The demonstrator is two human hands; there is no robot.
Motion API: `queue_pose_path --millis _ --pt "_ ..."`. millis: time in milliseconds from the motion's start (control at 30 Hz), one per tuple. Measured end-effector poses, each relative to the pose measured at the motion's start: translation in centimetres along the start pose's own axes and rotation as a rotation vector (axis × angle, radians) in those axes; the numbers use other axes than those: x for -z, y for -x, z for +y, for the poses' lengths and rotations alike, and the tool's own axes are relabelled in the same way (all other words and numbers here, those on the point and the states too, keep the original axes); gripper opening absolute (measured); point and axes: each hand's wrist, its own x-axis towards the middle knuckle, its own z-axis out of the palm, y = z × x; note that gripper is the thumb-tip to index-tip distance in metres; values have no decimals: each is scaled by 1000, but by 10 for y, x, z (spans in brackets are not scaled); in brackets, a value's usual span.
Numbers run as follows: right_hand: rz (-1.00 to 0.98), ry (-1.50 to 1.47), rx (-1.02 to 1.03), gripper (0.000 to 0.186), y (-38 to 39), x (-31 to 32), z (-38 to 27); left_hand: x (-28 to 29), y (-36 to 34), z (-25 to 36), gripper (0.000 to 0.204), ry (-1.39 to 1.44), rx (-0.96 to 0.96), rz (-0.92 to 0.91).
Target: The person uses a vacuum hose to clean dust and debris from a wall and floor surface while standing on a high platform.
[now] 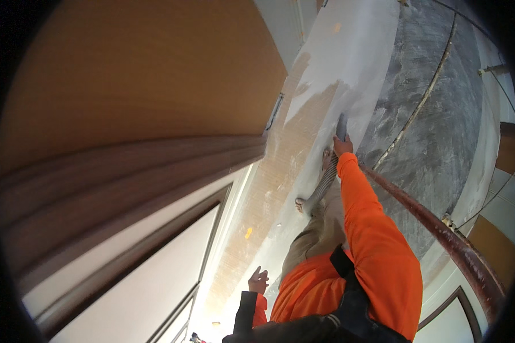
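One close grip on the hose (327, 178) by the right hand (343, 146), over the floor (372, 51) near the feet (299, 206); nothing in the loosely spread left hand (258, 280). Guide the tip (342, 120) in overlapping strokes.

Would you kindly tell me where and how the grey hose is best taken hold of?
Probably near the far end of the hose, where the right hand grips it, coming from the person's right. That stretch runs fairly straight and looks slim enough for fingers to wrap around, whereas lower down the ribbed part curves toward the feet, likely making a less steady hold.
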Motion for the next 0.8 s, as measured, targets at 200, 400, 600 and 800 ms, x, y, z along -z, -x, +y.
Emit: queue_pose_path --millis 200,400,600,800 --pt "-81 62 14 80 75 -45 -3 32 9 -78 65 83 124 135" --pt "137 -36 206 81 50 -21 -3 11 -2 -79 66 99 99 57" --pt "370 63 237 77 -7 46 -9 -22 -10 -17 67 54 65 -27" --pt "501 84 84 78 -48 99 -15 -45 -8 53 59 -64 37 -11"
